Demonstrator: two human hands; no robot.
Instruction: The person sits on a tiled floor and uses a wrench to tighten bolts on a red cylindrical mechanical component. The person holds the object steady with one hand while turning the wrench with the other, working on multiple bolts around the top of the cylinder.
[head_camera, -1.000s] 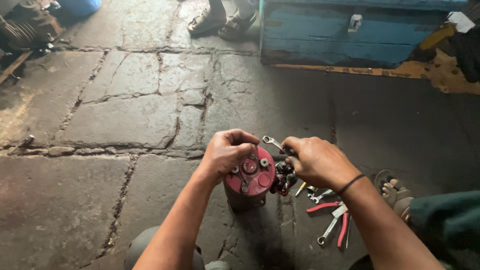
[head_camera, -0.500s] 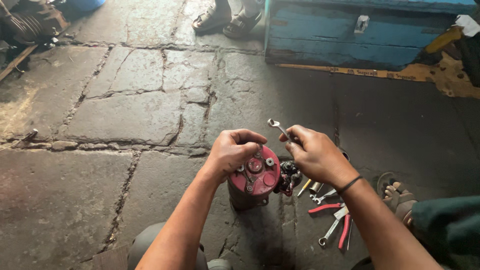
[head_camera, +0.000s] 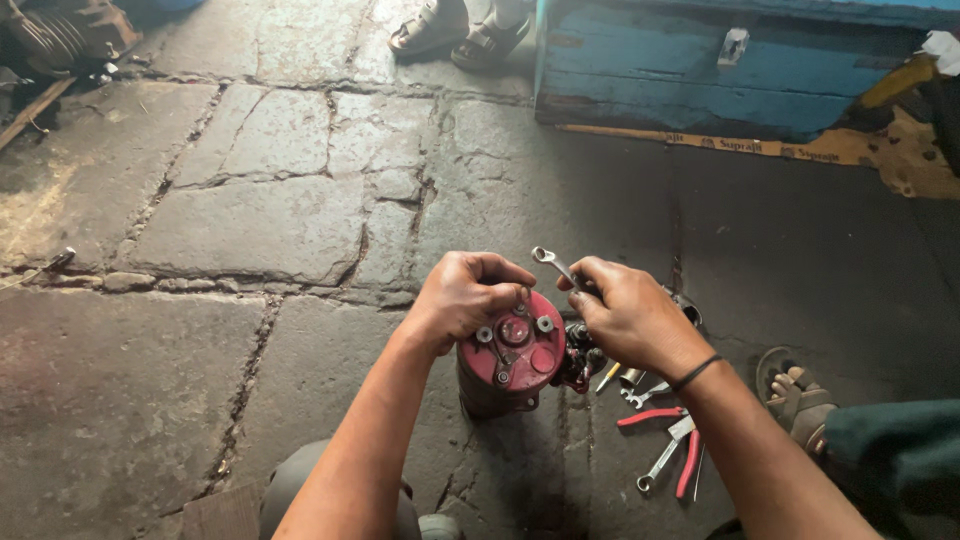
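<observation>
Left hand: the left hand (head_camera: 462, 297) is curled over the top left edge of the red motor housing (head_camera: 510, 358), fingers wrapped down onto its rim, gripping it.
Right hand: the right hand (head_camera: 630, 315) is closed around a small metal spanner (head_camera: 553, 264), whose ring end sticks out up and to the left, above the housing; a black band (head_camera: 697, 372) circles the wrist.
Housing: a red cylinder standing upright on the stone floor (head_camera: 250, 225), between the 2 hands, its round end cap facing the camera with several bolts and a centre hub; dark parts cling to its right side.
Tools: red-handled pliers (head_camera: 672, 452) and a second spanner (head_camera: 660, 462) lie on the floor just right of the housing, under the right forearm.
Background: a blue wooden box (head_camera: 720, 75) stands well apart at the top, with a person's sandalled feet (head_camera: 455, 30) beside it.
Right edge: another sandalled foot (head_camera: 795, 385) rests near the tools.
</observation>
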